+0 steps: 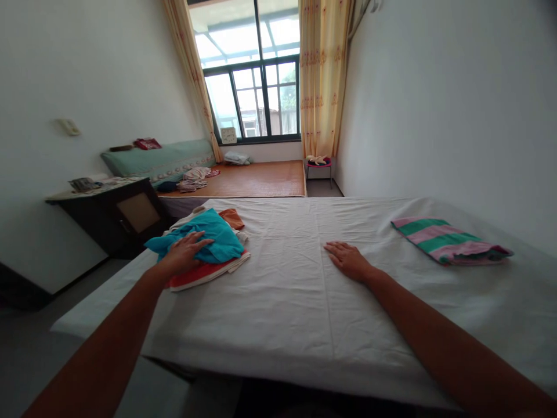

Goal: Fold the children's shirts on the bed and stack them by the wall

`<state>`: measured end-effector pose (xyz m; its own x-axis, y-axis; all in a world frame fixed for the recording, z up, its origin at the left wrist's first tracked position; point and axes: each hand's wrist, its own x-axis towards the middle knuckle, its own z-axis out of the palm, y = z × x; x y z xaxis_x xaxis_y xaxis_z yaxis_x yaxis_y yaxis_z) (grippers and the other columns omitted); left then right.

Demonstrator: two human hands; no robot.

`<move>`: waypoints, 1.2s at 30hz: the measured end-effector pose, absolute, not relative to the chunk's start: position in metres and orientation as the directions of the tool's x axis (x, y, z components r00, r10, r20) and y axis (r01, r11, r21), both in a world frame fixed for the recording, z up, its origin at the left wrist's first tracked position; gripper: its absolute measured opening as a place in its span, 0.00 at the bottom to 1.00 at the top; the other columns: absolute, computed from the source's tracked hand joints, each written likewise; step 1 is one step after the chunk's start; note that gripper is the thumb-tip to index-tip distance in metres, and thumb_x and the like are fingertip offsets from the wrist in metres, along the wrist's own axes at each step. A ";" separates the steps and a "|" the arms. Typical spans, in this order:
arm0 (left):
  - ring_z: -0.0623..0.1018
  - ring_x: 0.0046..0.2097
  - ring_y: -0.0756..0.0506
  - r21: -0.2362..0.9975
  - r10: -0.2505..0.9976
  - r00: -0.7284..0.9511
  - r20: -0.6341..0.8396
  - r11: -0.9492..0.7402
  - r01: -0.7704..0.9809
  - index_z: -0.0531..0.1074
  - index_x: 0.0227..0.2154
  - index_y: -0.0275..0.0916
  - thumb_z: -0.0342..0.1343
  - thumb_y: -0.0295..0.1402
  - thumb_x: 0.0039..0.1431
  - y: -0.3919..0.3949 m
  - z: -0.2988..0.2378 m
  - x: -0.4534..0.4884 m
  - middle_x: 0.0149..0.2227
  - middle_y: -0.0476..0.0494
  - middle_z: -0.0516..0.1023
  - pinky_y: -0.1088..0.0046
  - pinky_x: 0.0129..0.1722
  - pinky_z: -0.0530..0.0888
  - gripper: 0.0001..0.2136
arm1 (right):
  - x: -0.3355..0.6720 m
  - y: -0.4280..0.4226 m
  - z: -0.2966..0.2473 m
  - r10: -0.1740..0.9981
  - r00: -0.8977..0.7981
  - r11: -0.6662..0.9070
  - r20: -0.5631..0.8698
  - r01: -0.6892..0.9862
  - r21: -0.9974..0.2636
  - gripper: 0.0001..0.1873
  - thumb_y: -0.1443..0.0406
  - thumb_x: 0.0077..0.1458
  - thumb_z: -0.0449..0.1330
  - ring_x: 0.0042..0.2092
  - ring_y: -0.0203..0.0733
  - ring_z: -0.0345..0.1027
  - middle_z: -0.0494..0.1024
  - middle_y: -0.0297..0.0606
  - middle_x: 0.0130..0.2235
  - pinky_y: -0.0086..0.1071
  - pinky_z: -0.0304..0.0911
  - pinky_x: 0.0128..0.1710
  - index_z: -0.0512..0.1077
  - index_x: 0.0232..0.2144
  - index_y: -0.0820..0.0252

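One hand, the left [187, 251], rests on the blue cloth [224, 241], fingers extended and slightly spread, though whether they pinch any fabric I cannot tell; the blue cloth lies rumpled atop a heap at the left of the white-covered worktop [278, 313], with a red cloth [191, 281] beneath and an orange cloth [232, 217] behind; it looks light and limp, likely to sag if lifted by one corner, so its two ends seem the better hold; the right hand [350, 261] lies palm-down, flat and holding nothing; farther right, the striped cloth [439, 235] looks thicker yet soft.
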<state>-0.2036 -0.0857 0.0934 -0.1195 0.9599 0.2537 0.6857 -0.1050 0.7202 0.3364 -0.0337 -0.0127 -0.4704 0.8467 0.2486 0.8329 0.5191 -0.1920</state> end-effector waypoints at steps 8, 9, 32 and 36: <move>0.74 0.46 0.35 0.480 0.857 -0.245 0.453 -0.003 0.877 0.75 0.36 0.38 0.60 0.32 0.53 -0.059 0.149 -0.178 0.30 0.46 0.76 0.55 0.53 0.63 0.07 | 0.338 -0.036 -0.009 0.844 -0.472 0.527 0.253 0.816 -0.236 0.24 0.59 0.63 0.46 0.63 0.44 0.55 0.65 0.37 0.62 0.44 0.51 0.60 0.64 0.59 0.51; 0.74 0.45 0.37 0.495 0.847 -0.203 0.492 -0.080 0.865 0.74 0.37 0.37 0.58 0.32 0.55 -0.052 0.160 -0.165 0.30 0.47 0.76 0.56 0.53 0.63 0.08 | 0.338 -0.036 -0.008 0.846 -0.471 0.526 0.251 0.814 -0.246 0.24 0.59 0.62 0.46 0.62 0.44 0.55 0.65 0.37 0.62 0.44 0.51 0.60 0.65 0.59 0.51; 0.81 0.42 0.39 0.816 0.962 0.012 -0.271 0.237 -0.527 0.68 0.54 0.38 0.44 0.36 0.65 0.016 0.057 -0.019 0.38 0.41 0.82 0.60 0.44 0.78 0.18 | 0.375 -0.019 0.000 0.899 -0.220 0.439 0.379 0.468 -0.767 0.51 0.52 0.45 0.66 0.55 0.51 0.64 0.55 0.47 0.64 0.47 0.65 0.50 0.47 0.66 0.49; 0.81 0.42 0.37 0.818 0.969 0.032 -0.244 0.223 -0.530 0.70 0.52 0.39 0.45 0.35 0.64 0.015 0.060 -0.025 0.40 0.41 0.82 0.58 0.44 0.78 0.17 | 0.364 -0.012 -0.012 0.896 -0.169 0.385 0.411 0.757 -0.528 0.44 0.57 0.48 0.64 0.63 0.56 0.51 0.55 0.47 0.65 0.52 0.53 0.60 0.53 0.64 0.55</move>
